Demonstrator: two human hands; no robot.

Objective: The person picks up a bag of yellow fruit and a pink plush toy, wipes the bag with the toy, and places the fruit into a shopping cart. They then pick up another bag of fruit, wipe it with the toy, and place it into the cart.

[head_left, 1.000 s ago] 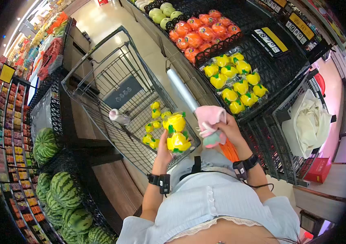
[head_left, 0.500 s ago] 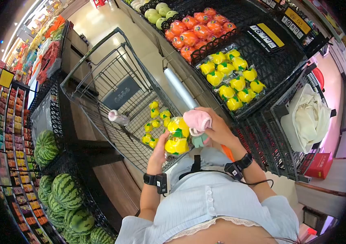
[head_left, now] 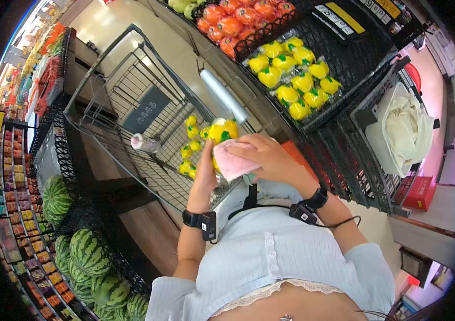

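Since the earlier frame, your right hand (head_left: 270, 160) has brought the pink cloth (head_left: 234, 161) leftward, from beside the wrapped yellow pack (head_left: 222, 130) to over its lower part; the whole view has also shifted a little with your head. Nearest you, your right hand grasps the cloth from above, fingers bent across it. Your left hand (head_left: 204, 174) is curled against the pack's left side, supporting it, though the cloth hides part of that grip. The pack is at the centre of the frame, its long axis running roughly up and down the view; it lies just up and to the right of your left hand, the nearer one, with the cloth between it and your right palm. A bit of green shows under the cloth's lower edge.

Beyond, the shopping cart (head_left: 147, 109) spreads across the upper left, with more yellow packs (head_left: 187, 152) and a pink-topped item (head_left: 144, 143) in its basket. A clear film roll (head_left: 224, 96) sits above centre. Upper right, yellow fruit (head_left: 302, 82) lies on the black display, beside orange-wrapped fruit (head_left: 230, 25). Watermelons (head_left: 89, 251) fill the lower left; a pale bag (head_left: 406, 136) sits far right.
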